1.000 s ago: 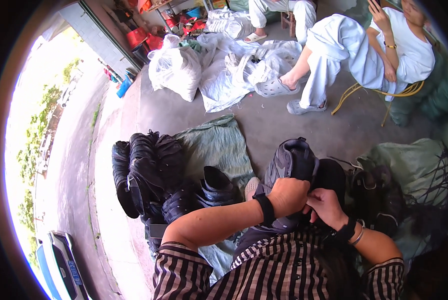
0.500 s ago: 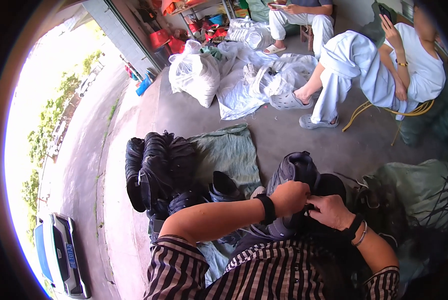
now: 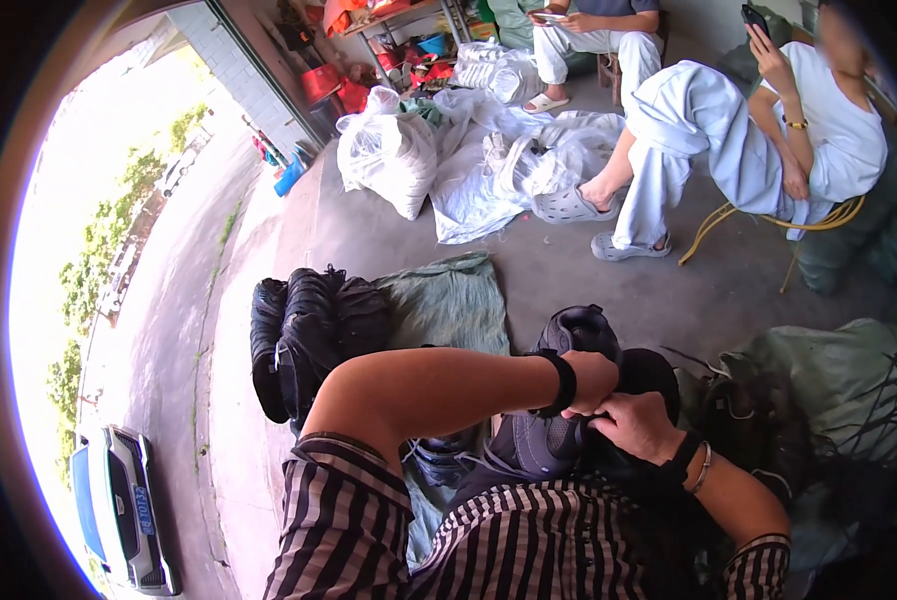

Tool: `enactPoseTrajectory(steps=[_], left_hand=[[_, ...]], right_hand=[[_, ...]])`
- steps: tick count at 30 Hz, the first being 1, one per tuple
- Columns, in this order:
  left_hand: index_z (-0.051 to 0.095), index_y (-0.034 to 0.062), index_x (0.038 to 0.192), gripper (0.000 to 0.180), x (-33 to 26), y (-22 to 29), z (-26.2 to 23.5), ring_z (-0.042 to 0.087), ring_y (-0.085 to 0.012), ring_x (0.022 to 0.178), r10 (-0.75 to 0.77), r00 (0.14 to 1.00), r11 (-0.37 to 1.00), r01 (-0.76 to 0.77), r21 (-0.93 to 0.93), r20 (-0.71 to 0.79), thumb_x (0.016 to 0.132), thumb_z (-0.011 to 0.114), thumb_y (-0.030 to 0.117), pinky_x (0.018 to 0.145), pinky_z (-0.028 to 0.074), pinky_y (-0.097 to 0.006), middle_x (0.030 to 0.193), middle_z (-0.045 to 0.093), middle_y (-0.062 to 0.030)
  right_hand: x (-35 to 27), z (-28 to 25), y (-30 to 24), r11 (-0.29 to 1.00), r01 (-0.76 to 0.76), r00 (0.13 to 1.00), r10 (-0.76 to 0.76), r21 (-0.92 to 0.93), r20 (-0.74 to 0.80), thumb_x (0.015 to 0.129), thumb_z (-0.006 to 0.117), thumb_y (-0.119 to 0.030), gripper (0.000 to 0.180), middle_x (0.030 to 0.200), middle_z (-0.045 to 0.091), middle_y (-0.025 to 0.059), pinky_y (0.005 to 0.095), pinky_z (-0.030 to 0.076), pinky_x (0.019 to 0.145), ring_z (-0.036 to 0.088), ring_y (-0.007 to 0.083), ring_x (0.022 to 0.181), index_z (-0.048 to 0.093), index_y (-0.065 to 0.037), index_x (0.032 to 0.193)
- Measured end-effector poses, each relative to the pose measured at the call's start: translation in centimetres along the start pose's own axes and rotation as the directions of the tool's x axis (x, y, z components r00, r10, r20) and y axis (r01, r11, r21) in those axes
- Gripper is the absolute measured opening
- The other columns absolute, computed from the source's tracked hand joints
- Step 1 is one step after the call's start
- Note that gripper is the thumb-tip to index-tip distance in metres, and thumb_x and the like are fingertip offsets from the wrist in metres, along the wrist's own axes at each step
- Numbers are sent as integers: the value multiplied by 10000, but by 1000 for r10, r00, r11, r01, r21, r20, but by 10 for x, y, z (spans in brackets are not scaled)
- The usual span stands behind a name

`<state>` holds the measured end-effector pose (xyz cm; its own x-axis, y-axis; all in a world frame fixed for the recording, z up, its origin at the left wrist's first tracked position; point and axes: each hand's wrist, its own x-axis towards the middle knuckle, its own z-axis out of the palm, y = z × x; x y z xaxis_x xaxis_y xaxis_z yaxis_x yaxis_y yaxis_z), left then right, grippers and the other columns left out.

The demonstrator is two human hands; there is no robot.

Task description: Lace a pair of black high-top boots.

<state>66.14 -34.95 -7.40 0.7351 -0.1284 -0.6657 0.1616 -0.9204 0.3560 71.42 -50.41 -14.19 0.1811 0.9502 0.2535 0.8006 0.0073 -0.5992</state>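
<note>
Left arm: elbow up compared with half a second ago; left hand (image 3: 593, 380) swung round, close against right hand (image 3: 640, 428).
Grip: fingers bent in over the shoe; whether they pinch anything, cannot tell.
Grey-black shoe (image 3: 540, 440): beneath both hands, near the lap, collar far.
Work: looks mid-adjustment, shoe unfinished.
Hidden: forearm now covers near part of dark shoe pile (image 3: 313, 315), left; fingertips mostly masked; black item (image 3: 650, 375) right of shoe unclear.
</note>
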Motion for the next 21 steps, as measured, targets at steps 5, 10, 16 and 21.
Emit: enactPoseTrajectory(steps=[5, 10, 16, 21], left_hand=[[673, 45, 720, 86, 0, 1, -2, 674, -218, 627, -6, 999, 999, 4, 39, 36, 728, 596, 81, 604, 520, -352, 563, 640, -69], [669, 31, 774, 102, 4, -10, 9, 665, -291, 765, 139, 985, 976, -119, 182, -103, 735, 596, 90, 649, 511, -401, 700, 656, -131], [657, 40, 838, 123, -7, 2, 3, 654, -317, 805, 194, 978, 946, -167, 279, -73, 744, 598, 92, 668, 509, -418, 756, 656, -141], [606, 61, 927, 160, -17, -15, -8, 655, -313, 780, 191, 897, 959, -84, 270, -398, 788, 606, 140, 664, 516, -402, 778, 658, -135]], right_hand=[[-1, 7, 2, 1000, 20, 998, -19, 17, -54, 696, 736, -160, 189, 703, 628, 62, 351, 489, 545, 629, 262, 631, 599, -99, 810], [2, 4, 0, 980, 132, 989, -139, -145, -40, 698, 728, -158, 189, 686, 611, 58, 353, 485, 534, 619, 259, 609, 575, -106, 795], [2, -5, 2, 984, 151, 988, -154, -92, -22, 719, 708, -160, 171, 684, 608, 58, 354, 488, 544, 621, 266, 636, 564, -107, 796], [-2, -4, 10, 988, 152, 988, -151, 11, -11, 774, 674, -147, 128, 672, 599, 72, 333, 487, 544, 621, 250, 624, 593, -99, 860]])
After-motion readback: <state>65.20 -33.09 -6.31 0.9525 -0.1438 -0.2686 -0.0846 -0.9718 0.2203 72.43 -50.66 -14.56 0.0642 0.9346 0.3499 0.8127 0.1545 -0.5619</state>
